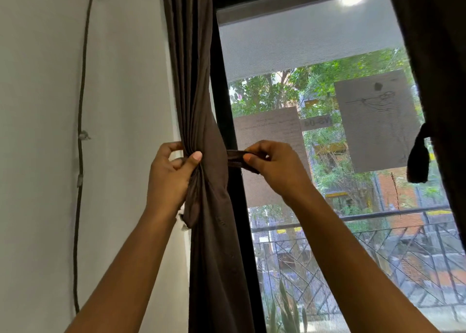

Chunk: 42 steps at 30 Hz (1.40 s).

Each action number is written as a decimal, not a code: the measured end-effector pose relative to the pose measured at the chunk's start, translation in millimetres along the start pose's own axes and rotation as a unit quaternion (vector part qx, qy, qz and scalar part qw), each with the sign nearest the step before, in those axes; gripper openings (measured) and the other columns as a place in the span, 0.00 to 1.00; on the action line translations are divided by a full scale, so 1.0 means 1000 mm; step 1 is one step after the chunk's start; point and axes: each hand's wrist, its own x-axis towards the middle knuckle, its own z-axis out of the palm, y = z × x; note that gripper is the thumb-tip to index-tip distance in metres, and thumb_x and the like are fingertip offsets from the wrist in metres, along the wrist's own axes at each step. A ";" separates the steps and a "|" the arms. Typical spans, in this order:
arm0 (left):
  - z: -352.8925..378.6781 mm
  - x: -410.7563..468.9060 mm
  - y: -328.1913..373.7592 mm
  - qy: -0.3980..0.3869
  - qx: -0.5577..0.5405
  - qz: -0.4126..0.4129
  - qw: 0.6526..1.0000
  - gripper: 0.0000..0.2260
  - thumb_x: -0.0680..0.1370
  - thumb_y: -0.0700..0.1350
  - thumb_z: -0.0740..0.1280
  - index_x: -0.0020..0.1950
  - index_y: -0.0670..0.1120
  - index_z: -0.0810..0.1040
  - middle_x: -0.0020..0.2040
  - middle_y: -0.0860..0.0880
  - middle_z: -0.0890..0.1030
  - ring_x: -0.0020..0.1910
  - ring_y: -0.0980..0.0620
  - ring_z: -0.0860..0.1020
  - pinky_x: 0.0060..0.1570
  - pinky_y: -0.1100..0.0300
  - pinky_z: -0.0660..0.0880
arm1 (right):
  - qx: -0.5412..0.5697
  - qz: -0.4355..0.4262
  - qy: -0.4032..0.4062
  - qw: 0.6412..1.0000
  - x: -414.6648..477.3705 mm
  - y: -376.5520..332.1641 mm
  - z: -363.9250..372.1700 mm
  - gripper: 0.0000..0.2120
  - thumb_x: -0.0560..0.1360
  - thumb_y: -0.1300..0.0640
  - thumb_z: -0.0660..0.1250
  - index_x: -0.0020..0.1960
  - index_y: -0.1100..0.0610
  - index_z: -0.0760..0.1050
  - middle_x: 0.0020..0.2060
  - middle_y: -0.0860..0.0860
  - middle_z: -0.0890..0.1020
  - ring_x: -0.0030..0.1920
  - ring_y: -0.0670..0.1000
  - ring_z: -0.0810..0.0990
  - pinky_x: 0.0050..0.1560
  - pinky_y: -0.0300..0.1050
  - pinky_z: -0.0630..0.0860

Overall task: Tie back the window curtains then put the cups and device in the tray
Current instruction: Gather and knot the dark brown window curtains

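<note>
Tie-back strap [235, 159] half-way round the left curtain [201, 85]

Left hand [171, 176] clenches the gathered curtain just left of the window frame [222, 105]. Right hand [273, 167] pinches the strap's free end, right of the frame. The strap lies level across the frame, so the right hand likely leads the wrap. Writing on the papers [267, 131] behind the glass is unreadable.
</note>
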 end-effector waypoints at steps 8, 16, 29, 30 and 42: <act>0.007 -0.031 -0.008 0.125 0.079 0.245 0.958 0.07 0.80 0.56 0.60 0.54 0.54 0.71 0.44 0.54 0.77 0.37 0.53 0.79 0.38 0.64 0.76 | -0.203 -0.261 0.073 0.941 -0.022 -0.036 0.012 0.03 0.76 0.59 0.65 0.48 0.58 0.77 0.41 0.52 0.79 0.38 0.54 0.78 0.39 0.48 0.75; -0.022 -0.040 -0.016 -0.020 0.138 0.414 0.900 0.23 0.74 0.35 0.68 0.67 0.50 0.70 0.57 0.50 0.71 0.60 0.68 0.70 0.58 0.74 0.69 | -0.117 -0.308 0.087 0.940 -0.029 -0.039 0.013 0.07 0.72 0.63 0.64 0.46 0.59 0.79 0.38 0.53 0.79 0.36 0.54 0.79 0.34 0.52 0.78; -0.021 0.000 0.059 -0.008 0.092 0.310 0.946 0.02 0.76 0.51 0.69 0.43 0.57 0.78 0.39 0.59 0.80 0.40 0.60 0.78 0.41 0.74 0.72 | -0.057 -0.337 0.129 0.931 -0.033 -0.047 0.015 0.10 0.73 0.65 0.66 0.52 0.57 0.82 0.42 0.52 0.84 0.39 0.49 0.82 0.40 0.42 0.79; -0.017 0.001 0.062 -0.005 0.092 0.298 0.950 0.03 0.76 0.50 0.70 0.42 0.57 0.78 0.37 0.58 0.81 0.40 0.60 0.79 0.41 0.74 0.72 | -0.059 -0.339 0.135 0.929 -0.034 -0.046 0.016 0.10 0.73 0.64 0.65 0.51 0.57 0.82 0.41 0.52 0.84 0.39 0.50 0.82 0.38 0.47 0.79; -0.011 0.008 0.064 -0.120 0.165 0.310 0.928 0.13 0.77 0.45 0.69 0.50 0.65 0.75 0.43 0.68 0.78 0.45 0.70 0.77 0.47 0.77 0.72 | -0.240 -0.420 0.125 0.866 0.015 -0.056 -0.019 0.06 0.73 0.54 0.67 0.46 0.56 0.79 0.51 0.52 0.80 0.49 0.52 0.75 0.45 0.49 0.73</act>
